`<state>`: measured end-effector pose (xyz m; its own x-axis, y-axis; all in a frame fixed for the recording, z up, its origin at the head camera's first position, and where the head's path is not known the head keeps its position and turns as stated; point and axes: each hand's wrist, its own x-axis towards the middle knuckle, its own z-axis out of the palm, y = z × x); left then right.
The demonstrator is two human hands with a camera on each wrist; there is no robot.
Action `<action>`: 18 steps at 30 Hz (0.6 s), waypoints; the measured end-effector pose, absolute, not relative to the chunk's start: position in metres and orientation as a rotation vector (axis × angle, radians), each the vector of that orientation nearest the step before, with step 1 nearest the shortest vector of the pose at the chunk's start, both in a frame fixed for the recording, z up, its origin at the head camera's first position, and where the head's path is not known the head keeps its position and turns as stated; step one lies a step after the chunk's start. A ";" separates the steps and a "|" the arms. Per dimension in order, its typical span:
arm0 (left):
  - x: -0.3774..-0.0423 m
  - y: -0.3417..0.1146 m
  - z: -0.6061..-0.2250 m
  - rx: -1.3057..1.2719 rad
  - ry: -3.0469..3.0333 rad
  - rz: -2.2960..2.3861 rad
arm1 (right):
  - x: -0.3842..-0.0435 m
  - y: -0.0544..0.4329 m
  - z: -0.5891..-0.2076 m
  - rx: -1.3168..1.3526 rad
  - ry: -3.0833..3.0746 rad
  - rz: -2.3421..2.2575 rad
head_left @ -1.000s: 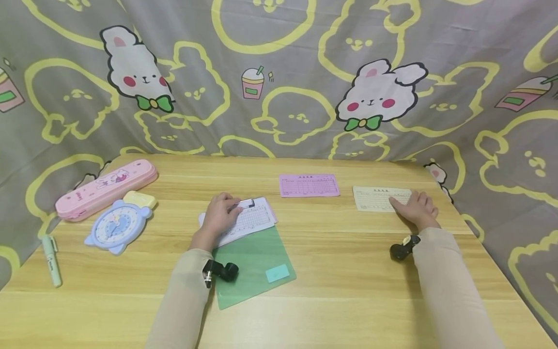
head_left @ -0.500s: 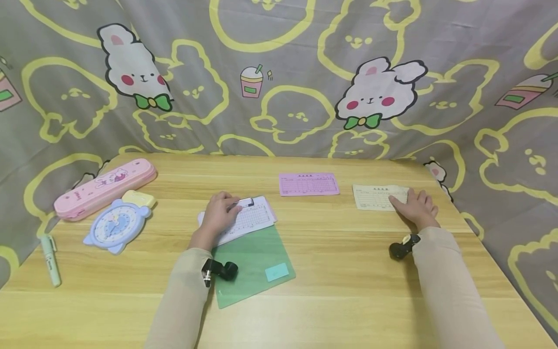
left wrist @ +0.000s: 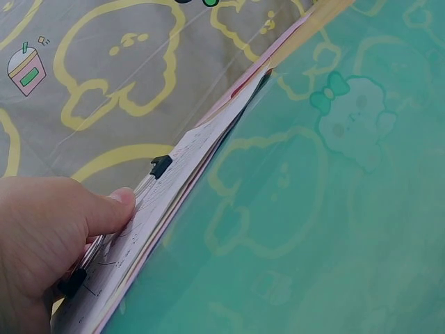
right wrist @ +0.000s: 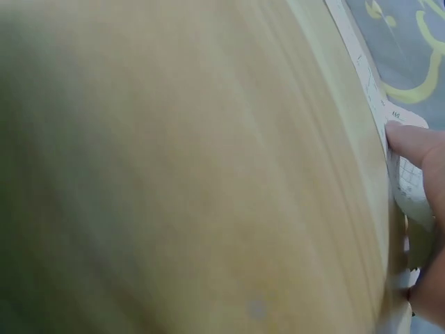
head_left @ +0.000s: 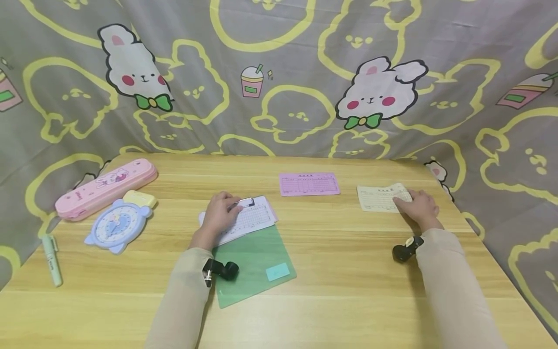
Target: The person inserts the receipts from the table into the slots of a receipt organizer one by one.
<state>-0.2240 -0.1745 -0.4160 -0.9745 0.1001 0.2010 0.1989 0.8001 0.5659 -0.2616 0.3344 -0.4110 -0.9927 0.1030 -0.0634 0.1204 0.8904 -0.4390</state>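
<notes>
My left hand (head_left: 218,214) grips the top edge of a green see-through clip folder (head_left: 250,271). In the left wrist view its thumb presses by the metal clip (left wrist: 161,165), over a stack of printed forms (left wrist: 201,149); the other fingers are mostly hidden. At the right, my right hand (head_left: 418,208) pinches the right end of a pale yellow printed slip (head_left: 376,199). That end bends up around the thumb, as the right wrist view also shows. Between the hands, a purple printed slip (head_left: 309,184) lies flat on the table, touched by neither.
On the left of the wooden table (head_left: 340,295) are a pink pencil case (head_left: 109,188), a blue toy clock (head_left: 117,226), a yellow block-like item (head_left: 140,199) partly behind it, and a pale green marker (head_left: 52,260). A patterned curtain (head_left: 296,116) surrounds the table's far sides.
My right hand has shifted slightly to the right, drawing the yellow slip with it, and the slip's right end now bends up more. The left hand and folder stay in place.
</notes>
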 end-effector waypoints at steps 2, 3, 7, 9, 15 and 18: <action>-0.224 -0.174 -0.416 -0.239 -2.820 -0.919 | -0.260 0.334 -0.409 0.191 3.020 -0.736; -0.224 -0.174 -0.416 -0.238 -2.817 -0.922 | -0.260 0.334 -0.408 0.199 3.025 -0.744; -0.224 -0.175 -0.417 -0.242 -2.818 -0.935 | -0.257 0.331 -0.403 0.201 3.070 -0.809; -0.223 -0.175 -0.417 -0.239 -2.819 -0.938 | -0.256 0.329 -0.401 0.181 3.101 -0.879; -0.224 -0.176 -0.418 -0.255 -2.812 -0.922 | -0.255 0.327 -0.399 0.161 3.123 -1.093; -0.225 -0.176 -0.418 -0.259 -2.813 -0.915 | -0.255 0.327 -0.399 0.184 3.081 -1.183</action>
<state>-0.2246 -0.1758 -0.4178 -0.9701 0.1112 0.2157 0.2169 0.7963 0.5647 -0.2546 0.3266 -0.3988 -0.9804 0.1616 0.1128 0.0446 0.7395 -0.6717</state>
